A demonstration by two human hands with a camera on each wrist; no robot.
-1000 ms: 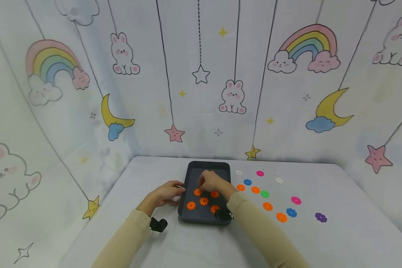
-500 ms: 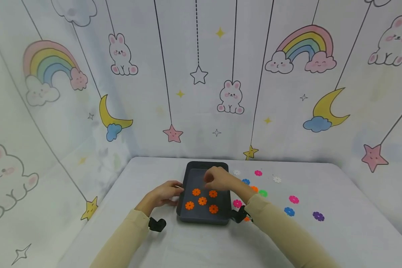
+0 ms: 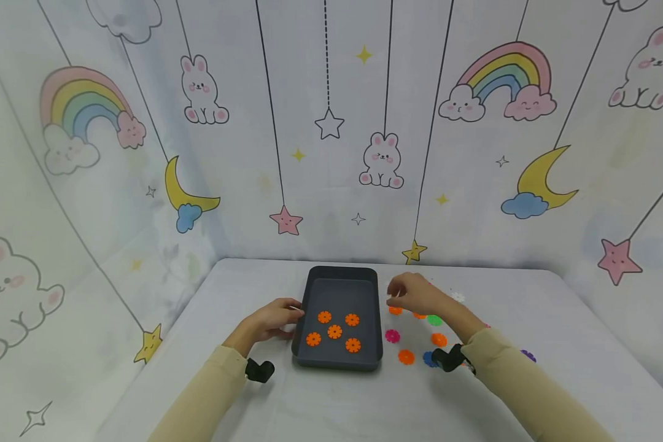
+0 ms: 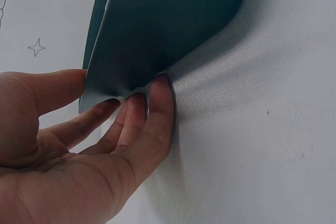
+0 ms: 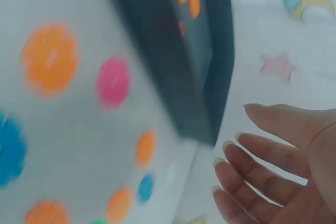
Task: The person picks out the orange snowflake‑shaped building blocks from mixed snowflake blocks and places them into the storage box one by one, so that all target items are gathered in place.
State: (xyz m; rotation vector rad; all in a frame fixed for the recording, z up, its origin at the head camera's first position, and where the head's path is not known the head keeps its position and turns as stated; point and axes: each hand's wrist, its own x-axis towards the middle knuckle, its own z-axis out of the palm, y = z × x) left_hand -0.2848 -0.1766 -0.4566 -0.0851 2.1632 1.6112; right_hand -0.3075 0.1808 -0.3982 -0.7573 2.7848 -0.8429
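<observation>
Head view: left hand pinches tray edge.
Right hand: thumb parted from fingers; five orange discs between hands.

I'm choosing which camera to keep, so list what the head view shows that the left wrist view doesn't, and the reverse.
Only the head view: the right hand, both sleeves, five orange discs inside the tray, and loose discs in several colours on the cloth.

Only the left wrist view: the palm side of the left hand, with its fingertips close up against the tray's outside.

Both: the left hand at the tray, the white cloth, and part of the printed backdrop.
</observation>
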